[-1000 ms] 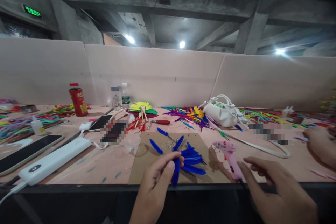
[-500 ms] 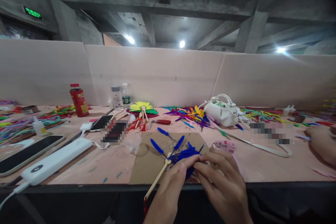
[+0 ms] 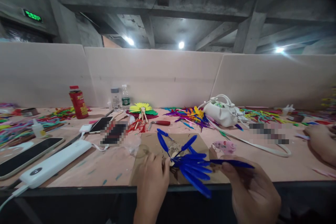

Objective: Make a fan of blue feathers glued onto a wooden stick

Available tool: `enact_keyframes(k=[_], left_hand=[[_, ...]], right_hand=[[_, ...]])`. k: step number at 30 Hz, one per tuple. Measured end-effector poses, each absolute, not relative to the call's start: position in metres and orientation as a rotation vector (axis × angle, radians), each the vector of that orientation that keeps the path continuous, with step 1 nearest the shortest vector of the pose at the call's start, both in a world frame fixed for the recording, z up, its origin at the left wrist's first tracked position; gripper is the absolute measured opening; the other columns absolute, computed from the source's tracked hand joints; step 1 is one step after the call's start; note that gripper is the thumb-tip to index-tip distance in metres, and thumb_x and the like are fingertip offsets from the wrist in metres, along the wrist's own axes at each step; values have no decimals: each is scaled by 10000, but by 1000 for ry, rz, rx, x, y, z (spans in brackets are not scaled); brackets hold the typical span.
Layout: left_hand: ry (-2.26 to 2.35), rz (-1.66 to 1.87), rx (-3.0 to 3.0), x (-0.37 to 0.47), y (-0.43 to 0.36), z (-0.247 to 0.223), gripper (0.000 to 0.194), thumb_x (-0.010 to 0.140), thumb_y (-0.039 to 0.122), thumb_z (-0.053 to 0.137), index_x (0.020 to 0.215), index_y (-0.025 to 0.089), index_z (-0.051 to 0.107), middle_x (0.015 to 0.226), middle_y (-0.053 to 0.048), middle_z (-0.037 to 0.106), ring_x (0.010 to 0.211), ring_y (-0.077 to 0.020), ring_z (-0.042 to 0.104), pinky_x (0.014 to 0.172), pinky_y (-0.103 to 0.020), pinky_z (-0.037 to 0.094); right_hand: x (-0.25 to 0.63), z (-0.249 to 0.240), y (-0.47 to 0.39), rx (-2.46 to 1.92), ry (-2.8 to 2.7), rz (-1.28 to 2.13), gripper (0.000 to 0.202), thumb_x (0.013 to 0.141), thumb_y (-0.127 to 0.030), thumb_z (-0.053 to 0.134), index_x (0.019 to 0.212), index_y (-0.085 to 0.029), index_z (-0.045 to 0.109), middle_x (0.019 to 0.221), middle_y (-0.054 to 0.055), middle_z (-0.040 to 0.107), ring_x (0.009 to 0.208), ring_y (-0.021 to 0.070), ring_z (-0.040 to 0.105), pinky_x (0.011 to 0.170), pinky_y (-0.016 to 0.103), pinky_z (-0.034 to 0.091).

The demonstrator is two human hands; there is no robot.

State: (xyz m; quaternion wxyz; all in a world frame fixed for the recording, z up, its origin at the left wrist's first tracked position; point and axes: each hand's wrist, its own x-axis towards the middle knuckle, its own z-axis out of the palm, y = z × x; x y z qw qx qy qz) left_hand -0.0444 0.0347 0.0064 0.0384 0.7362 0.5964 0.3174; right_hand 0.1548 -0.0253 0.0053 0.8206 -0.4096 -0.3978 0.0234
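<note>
My left hand (image 3: 153, 183) is closed around the pale wooden handle of a blue feather fan, covering most of that handle. The fan's blue feathers (image 3: 193, 164) spread out from its head, mostly to the right, with a few pointing up. A single dark blue feather (image 3: 240, 163) is pinched in my right hand (image 3: 252, 190), its quill pointing left toward the fan. Below the fan lies a brown cardboard sheet (image 3: 143, 150), with small scraps on it near the fan's head.
Behind the cardboard are a red-handled tool (image 3: 161, 123), a yellow feather fan (image 3: 141, 107) and loose colored feathers (image 3: 183, 113). A white handbag (image 3: 222, 112) stands at right, its strap across the table. Phones, a white power bank (image 3: 56, 162) and bottles are left. Another person's hand (image 3: 320, 143) rests far right.
My hands have moved apart. The left has shifted left onto the handle; the right has moved right with a single feather, leaving the fan's blue feathers uncovered.
</note>
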Motion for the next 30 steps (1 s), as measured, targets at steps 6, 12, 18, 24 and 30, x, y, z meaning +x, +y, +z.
enact_keyframes(k=[6, 12, 18, 24, 30], left_hand=[[1460, 956, 2259, -47, 26, 14, 261, 1002, 291, 512, 946, 238, 761, 953, -80, 718, 961, -284, 651, 798, -354, 425], [1248, 1131, 1972, -44, 25, 15, 261, 1016, 337, 467, 823, 216, 595, 837, -54, 663, 831, -249, 625, 755, -336, 417], [978, 1177, 1639, -36, 15, 16, 329, 1014, 472, 501, 1051, 176, 638, 694, 30, 527, 652, -177, 526, 632, -285, 394], [946, 1208, 1565, -34, 8, 19, 443, 963, 530, 589, 1166, 146, 677, 758, 13, 531, 677, -172, 535, 640, -285, 428], [910, 1170, 1551, -36, 8, 17, 449, 953, 558, 604, 1108, 147, 693, 737, 14, 535, 674, -163, 539, 628, -274, 428]], right_hand=[[154, 9, -23, -801, -727, 257, 341, 704, -313, 926, 930, -171, 712, 715, 31, 757, 556, 180, 682, 516, 267, 557], [153, 12, -24, -775, -780, 357, 318, 753, -306, 886, 963, -176, 686, 790, 56, 781, 593, 194, 707, 551, 286, 588], [145, 17, -36, -939, -786, 310, 400, 731, -401, 891, 1005, -188, 692, 852, 66, 789, 595, 204, 721, 553, 290, 605], [132, 30, -46, -1125, -768, 197, 399, 751, -473, 856, 1002, -204, 701, 924, 58, 745, 816, 220, 688, 744, 312, 569], [139, 24, -39, -1080, -821, 150, 345, 777, -436, 839, 996, -204, 707, 1007, 82, 725, 994, 289, 716, 929, 419, 577]])
